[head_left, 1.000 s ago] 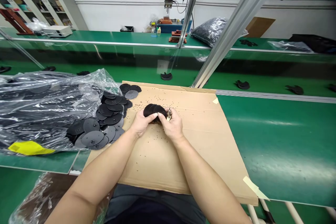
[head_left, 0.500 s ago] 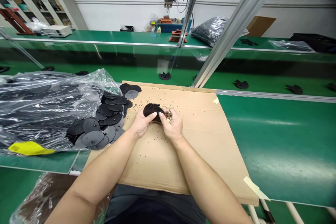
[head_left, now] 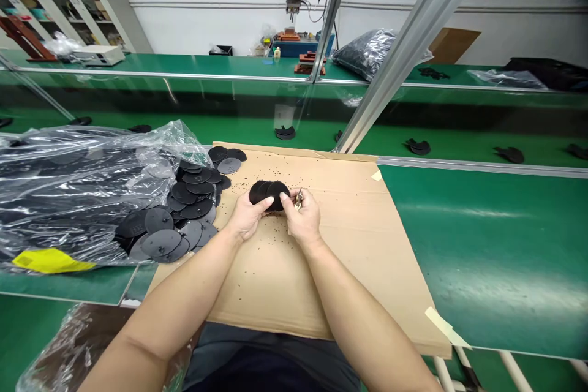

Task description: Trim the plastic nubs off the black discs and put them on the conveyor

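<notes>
Pinching discs, L hand opp. R hand

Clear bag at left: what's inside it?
Black discs show through the bag near its open right end. Folds and glare hide what lies deeper, so I can't tell how many.

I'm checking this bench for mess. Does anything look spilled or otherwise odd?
Tiny dark specks lie scattered over the brown cardboard sheet, mostly toward its far left, like loose debris; they are too small to identify. Black round discs spill from the clear plastic bag onto the sheet's left edge in an uneven heap.
</notes>
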`<state>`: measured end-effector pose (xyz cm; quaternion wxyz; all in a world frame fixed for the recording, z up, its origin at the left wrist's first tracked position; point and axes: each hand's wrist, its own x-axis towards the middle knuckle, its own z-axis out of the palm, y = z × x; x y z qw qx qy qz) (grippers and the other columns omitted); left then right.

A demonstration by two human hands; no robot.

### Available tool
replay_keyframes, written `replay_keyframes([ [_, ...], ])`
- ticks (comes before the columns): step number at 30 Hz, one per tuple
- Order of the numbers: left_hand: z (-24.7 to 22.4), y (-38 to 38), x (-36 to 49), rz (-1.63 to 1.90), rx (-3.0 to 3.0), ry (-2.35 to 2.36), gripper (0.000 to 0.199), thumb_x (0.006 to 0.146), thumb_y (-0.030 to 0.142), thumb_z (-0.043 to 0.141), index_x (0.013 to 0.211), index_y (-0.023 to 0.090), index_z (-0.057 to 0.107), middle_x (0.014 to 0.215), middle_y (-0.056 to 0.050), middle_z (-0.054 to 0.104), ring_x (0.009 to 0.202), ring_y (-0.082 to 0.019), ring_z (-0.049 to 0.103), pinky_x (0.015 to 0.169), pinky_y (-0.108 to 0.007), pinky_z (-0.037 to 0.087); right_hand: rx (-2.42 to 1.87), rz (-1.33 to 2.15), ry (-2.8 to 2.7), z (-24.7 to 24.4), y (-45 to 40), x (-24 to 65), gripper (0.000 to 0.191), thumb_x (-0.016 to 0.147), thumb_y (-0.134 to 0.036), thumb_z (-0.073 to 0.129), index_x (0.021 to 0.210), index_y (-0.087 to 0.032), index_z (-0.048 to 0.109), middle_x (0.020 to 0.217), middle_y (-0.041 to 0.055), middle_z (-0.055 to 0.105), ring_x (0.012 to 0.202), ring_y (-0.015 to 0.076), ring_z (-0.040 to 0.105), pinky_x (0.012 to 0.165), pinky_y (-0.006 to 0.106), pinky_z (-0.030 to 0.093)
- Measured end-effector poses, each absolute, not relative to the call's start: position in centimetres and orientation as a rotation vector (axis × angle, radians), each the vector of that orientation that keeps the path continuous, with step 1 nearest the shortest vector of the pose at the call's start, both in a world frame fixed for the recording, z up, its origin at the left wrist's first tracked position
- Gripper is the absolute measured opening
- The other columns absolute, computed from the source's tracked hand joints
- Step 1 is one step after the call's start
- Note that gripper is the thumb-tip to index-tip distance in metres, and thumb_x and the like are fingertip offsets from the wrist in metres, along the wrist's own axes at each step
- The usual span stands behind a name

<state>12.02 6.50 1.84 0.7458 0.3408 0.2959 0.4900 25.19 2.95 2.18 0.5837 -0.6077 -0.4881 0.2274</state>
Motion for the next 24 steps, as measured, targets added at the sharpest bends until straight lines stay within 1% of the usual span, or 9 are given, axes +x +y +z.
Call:
replay_keyframes([
  [6,1.89,6.29,12.33,1.125,0.724,0.630,0.049,0.062,0.019,0.082,0.107,0.017,0.063,0.112,-0.010,0.068,0.110,-0.027,0.061,0.101,-0.048,0.043,-1.393,0.532,-1.149,2.47,2.72,25.06,0.019,0.079,-0.038,0.062,0.076,-0.020,0.054,0.064,-0.0035,0.055,0.056,0.0112,0.048,0.058,0.025,0.042],
  [9,1.95,6.15,12.50,1.152,0.722,0.633,0.048,0.062,0.018,0.081,0.107,0.016,0.064,0.112,-0.010,0.068,0.112,-0.026,0.060,0.103,-0.047,0.041,-1.340,0.537,-1.145,2.55,2.62,24.91,0.019,0.080,-0.037,0.062,0.076,-0.020,0.054,0.063,-0.0037,0.054,0.056,0.0108,0.048,0.057,0.025,0.042],
  [14,2.19,6.08,12.44,1.173,0.722,0.602,0.047,0.062,0.016,0.081,0.106,0.016,0.065,0.110,-0.008,0.068,0.110,-0.024,0.061,0.105,-0.045,0.040,-1.360,0.575,-1.152,2.63,2.60,24.62,0.020,0.079,-0.038,0.063,0.076,-0.020,0.055,0.063,-0.0035,0.055,0.056,0.0108,0.048,0.058,0.025,0.042],
  [20,2.24,6.41,11.97,1.109,0.746,0.610,0.044,0.063,0.019,0.081,0.104,0.014,0.065,0.107,-0.010,0.069,0.110,-0.025,0.061,0.103,-0.046,0.040,-1.378,0.567,-1.152,2.26,2.76,24.66,0.023,0.079,-0.041,0.064,0.077,-0.020,0.056,0.066,-0.0026,0.057,0.059,0.0114,0.051,0.061,0.025,0.044],
  [22,2.22,6.49,11.90,1.117,0.775,0.628,0.042,0.064,0.021,0.081,0.102,0.013,0.066,0.107,-0.010,0.069,0.109,-0.025,0.061,0.103,-0.044,0.041,-1.383,0.579,-1.180,2.12,2.84,24.82,0.023,0.080,-0.042,0.063,0.080,-0.020,0.058,0.067,-0.0025,0.057,0.060,0.0119,0.052,0.062,0.026,0.044],
  [24,2.25,6.48,11.91,1.129,0.792,0.649,0.039,0.065,0.023,0.080,0.100,0.012,0.067,0.105,-0.010,0.070,0.106,-0.024,0.062,0.101,-0.043,0.042,-1.376,0.600,-1.233,2.14,2.89,25.02,0.023,0.080,-0.042,0.062,0.088,-0.020,0.060,0.072,-0.0012,0.060,0.064,0.0135,0.055,0.065,0.027,0.046],
])
